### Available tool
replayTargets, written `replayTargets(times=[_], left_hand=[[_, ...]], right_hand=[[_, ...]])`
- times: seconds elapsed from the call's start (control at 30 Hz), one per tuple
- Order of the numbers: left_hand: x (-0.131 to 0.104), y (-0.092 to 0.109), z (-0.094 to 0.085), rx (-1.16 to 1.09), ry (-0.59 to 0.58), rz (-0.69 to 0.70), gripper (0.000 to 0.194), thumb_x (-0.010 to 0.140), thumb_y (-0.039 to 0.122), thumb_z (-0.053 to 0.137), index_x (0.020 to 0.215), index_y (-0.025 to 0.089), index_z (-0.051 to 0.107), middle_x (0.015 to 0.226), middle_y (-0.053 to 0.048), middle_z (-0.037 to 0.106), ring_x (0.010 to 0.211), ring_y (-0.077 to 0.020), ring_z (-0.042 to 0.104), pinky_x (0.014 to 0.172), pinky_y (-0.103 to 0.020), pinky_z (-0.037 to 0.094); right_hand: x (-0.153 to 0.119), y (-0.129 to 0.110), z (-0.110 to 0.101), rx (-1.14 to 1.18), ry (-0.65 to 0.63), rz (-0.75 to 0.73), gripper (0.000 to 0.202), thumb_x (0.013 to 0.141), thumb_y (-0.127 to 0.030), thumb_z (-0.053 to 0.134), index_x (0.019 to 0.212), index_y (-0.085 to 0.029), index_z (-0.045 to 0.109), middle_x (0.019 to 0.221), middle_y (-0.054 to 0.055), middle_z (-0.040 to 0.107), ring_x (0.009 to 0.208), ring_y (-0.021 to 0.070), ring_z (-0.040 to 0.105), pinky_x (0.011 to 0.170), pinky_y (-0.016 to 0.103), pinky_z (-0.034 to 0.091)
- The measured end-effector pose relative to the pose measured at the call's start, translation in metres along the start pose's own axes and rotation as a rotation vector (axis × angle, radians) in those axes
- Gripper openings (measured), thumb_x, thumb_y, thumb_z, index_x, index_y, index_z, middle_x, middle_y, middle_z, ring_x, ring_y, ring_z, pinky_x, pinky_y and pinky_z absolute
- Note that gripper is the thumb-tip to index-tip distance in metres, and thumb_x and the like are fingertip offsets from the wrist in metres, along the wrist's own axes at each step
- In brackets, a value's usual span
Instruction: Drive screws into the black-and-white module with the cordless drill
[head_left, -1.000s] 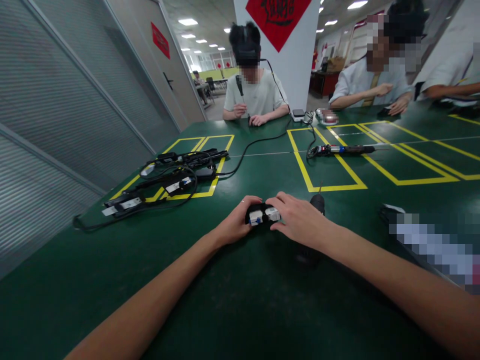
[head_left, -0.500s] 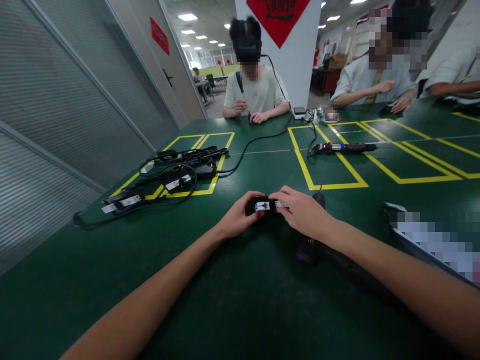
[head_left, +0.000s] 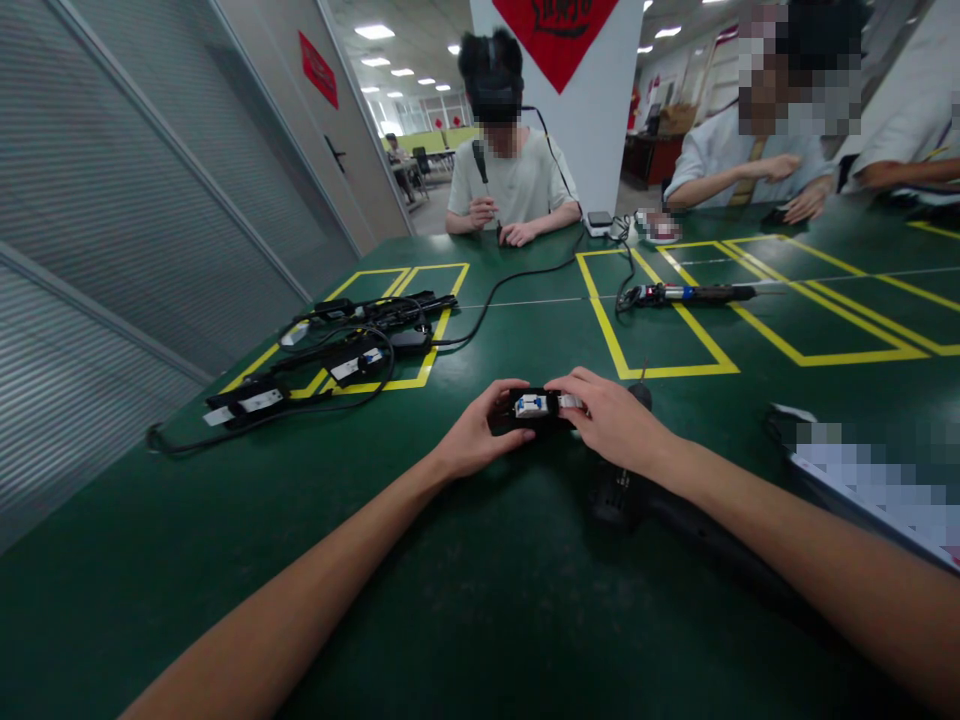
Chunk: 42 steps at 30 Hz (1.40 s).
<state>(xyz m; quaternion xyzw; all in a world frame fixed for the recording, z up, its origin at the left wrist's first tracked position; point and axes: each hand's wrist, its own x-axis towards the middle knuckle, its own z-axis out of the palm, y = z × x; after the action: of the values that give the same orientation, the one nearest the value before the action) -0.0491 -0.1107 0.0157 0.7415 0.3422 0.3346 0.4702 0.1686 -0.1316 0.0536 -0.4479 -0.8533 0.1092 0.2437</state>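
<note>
Close above the green table [head_left: 465,600], a small black block-shaped device [head_left: 547,424] is held between my hands, a white-and-blue piece showing on its face. My left hand [head_left: 476,432] curves around its left end, fingers on the far side and thumb along the near edge. At the opposite end my right hand [head_left: 619,420] pinches the device near a silvery-white strip [head_left: 571,401]. Its underside is hidden. Beneath my right forearm lies a black long-handled tool [head_left: 613,503], partly covered; a dark rounded part with a thin metal tip [head_left: 643,380] shows beyond my right hand.
Black adapters with cables [head_left: 360,358] lie at the left inside yellow tape outlines. A cabled pen-like tool [head_left: 694,293] rests at the far right-centre. A blurred-out tray-like object [head_left: 870,490] is at the right. Across the table, a person [head_left: 510,180] holds a screwdriver [head_left: 481,170]; others sit further right.
The device has tilted and shifted slightly right, showing more of its white-and-blue face. My left thumb has moved down a little from that face. My right hand has shifted slightly right.
</note>
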Motion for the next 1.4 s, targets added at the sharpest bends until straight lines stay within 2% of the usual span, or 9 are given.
replayTargets(times=[0.13, 0.43, 0.6, 0.77, 0.87, 1.0, 1.1, 1.23, 1.4], left_hand=[[0.0, -0.002, 0.002, 0.069, 0.042, 0.029, 0.051, 0.074, 0.026, 0.067, 0.12, 0.019, 0.045, 0.117, -0.009, 0.057, 0.109, -0.02, 0.057, 0.1, -0.043, 0.045], [-0.001, -0.002, 0.007, 0.18, 0.101, 0.066, 0.05, 0.073, 0.025, 0.069, 0.117, 0.019, 0.046, 0.115, -0.008, 0.058, 0.11, -0.0197, 0.057, 0.099, -0.041, 0.047], [-0.002, -0.002, 0.008, 0.216, 0.125, 0.071, 0.052, 0.072, 0.025, 0.069, 0.117, 0.019, 0.045, 0.112, -0.008, 0.06, 0.106, -0.0196, 0.059, 0.098, -0.042, 0.048], [-0.004, -0.001, 0.008, 0.315, 0.183, 0.121, 0.055, 0.075, 0.027, 0.066, 0.123, 0.02, 0.04, 0.12, -0.01, 0.057, 0.11, -0.0204, 0.058, 0.098, -0.042, 0.049], [-0.006, 0.002, 0.005, 0.501, 0.222, 0.224, 0.059, 0.077, 0.025, 0.065, 0.129, 0.021, 0.037, 0.125, -0.011, 0.054, 0.113, -0.0215, 0.056, 0.098, -0.043, 0.049], [-0.009, 0.006, -0.002, 0.799, 0.185, 0.554, 0.055, 0.081, 0.015, 0.059, 0.131, 0.023, 0.037, 0.127, -0.011, 0.054, 0.126, -0.0255, 0.046, 0.101, -0.051, 0.045], [-0.01, 0.005, -0.008, 0.912, 0.14, 0.764, 0.058, 0.082, 0.009, 0.055, 0.134, 0.022, 0.034, 0.129, -0.011, 0.053, 0.133, -0.0275, 0.037, 0.103, -0.054, 0.043], [-0.012, 0.006, -0.014, 0.961, 0.0, 0.81, 0.055, 0.084, 0.005, 0.048, 0.136, 0.019, 0.035, 0.13, -0.012, 0.052, 0.136, -0.0295, 0.03, 0.104, -0.053, 0.043], [-0.014, 0.006, -0.015, 1.028, -0.093, 0.843, 0.053, 0.086, 0.006, 0.044, 0.136, 0.021, 0.035, 0.13, -0.01, 0.051, 0.136, -0.0278, 0.031, 0.107, -0.049, 0.041]], right_hand=[[-0.001, -0.001, 0.0, -0.043, -0.01, -0.003, 0.029, 0.089, -0.015, 0.054, 0.118, -0.019, 0.054, 0.108, 0.004, 0.06, 0.087, 0.0181, 0.062, 0.076, 0.038, 0.052], [-0.004, -0.007, 0.003, -0.181, -0.02, 0.007, 0.032, 0.087, -0.035, 0.058, 0.115, -0.018, 0.056, 0.106, 0.005, 0.062, 0.089, 0.0205, 0.061, 0.075, 0.041, 0.051], [-0.005, -0.008, 0.003, -0.206, -0.002, 0.017, 0.031, 0.088, -0.034, 0.058, 0.114, -0.017, 0.057, 0.107, 0.006, 0.063, 0.095, 0.0223, 0.061, 0.08, 0.043, 0.05], [-0.005, -0.007, 0.008, -0.159, 0.016, 0.035, 0.028, 0.089, -0.03, 0.058, 0.113, -0.017, 0.058, 0.106, 0.005, 0.064, 0.092, 0.0208, 0.063, 0.077, 0.041, 0.052], [-0.006, -0.009, 0.01, -0.128, 0.049, 0.06, 0.028, 0.089, -0.026, 0.058, 0.115, -0.017, 0.057, 0.111, 0.006, 0.063, 0.094, 0.021, 0.063, 0.078, 0.041, 0.052], [-0.009, -0.017, 0.007, -0.098, 0.082, 0.06, 0.031, 0.089, -0.018, 0.056, 0.12, -0.017, 0.054, 0.122, 0.008, 0.058, 0.1, 0.0219, 0.061, 0.081, 0.042, 0.052], [-0.009, -0.02, 0.005, -0.086, 0.082, 0.065, 0.031, 0.09, -0.016, 0.055, 0.12, -0.017, 0.053, 0.127, 0.008, 0.055, 0.1, 0.0215, 0.061, 0.081, 0.041, 0.052], [-0.009, -0.018, 0.012, -0.067, 0.049, 0.133, 0.022, 0.09, -0.023, 0.057, 0.111, -0.016, 0.058, 0.112, 0.006, 0.062, 0.089, 0.019, 0.064, 0.075, 0.039, 0.054], [-0.008, -0.011, 0.015, 0.031, -0.029, 0.158, 0.025, 0.09, -0.026, 0.056, 0.113, -0.016, 0.058, 0.109, 0.006, 0.064, 0.092, 0.0201, 0.064, 0.078, 0.041, 0.053]])
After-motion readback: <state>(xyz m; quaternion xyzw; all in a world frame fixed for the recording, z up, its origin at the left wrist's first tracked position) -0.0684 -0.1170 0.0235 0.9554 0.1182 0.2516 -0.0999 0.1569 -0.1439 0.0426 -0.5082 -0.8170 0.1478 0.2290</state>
